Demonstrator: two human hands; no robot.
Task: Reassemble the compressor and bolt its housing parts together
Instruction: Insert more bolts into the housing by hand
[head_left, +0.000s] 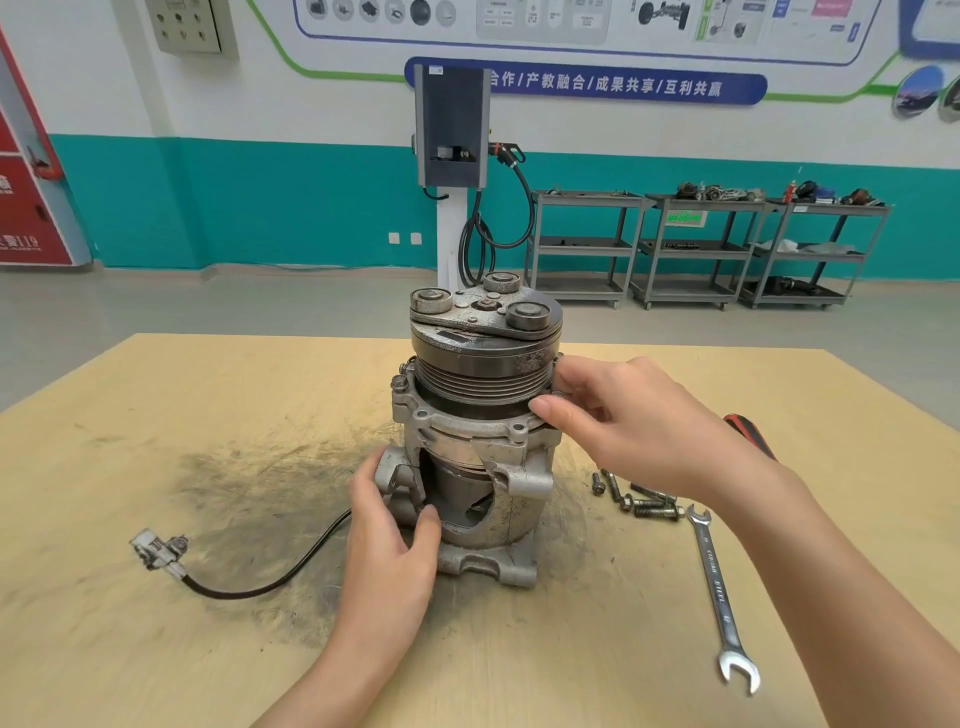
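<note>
The compressor (475, 457) stands upright on the wooden table (156, 415), its dark grooved pulley and clutch plate (485, 332) on top. Its grey aluminium housing has a cutaway window showing the inside. My left hand (389, 540) grips the lower left of the housing, thumb at the edge of the cutaway. My right hand (623, 415) pinches something small at the flange's right rim just under the pulley; the item itself is hidden by my fingers. One bolt (399, 383) sits in the flange at the left. Several loose bolts (636, 496) lie on the table to the right.
A combination spanner (719, 592) lies at the right, and a red-and-black handle (748, 434) shows behind my right wrist. A black cable with a grey plug (156, 551) trails left from the compressor. Dark grime stains the table. Shelving carts and a charging post stand far behind.
</note>
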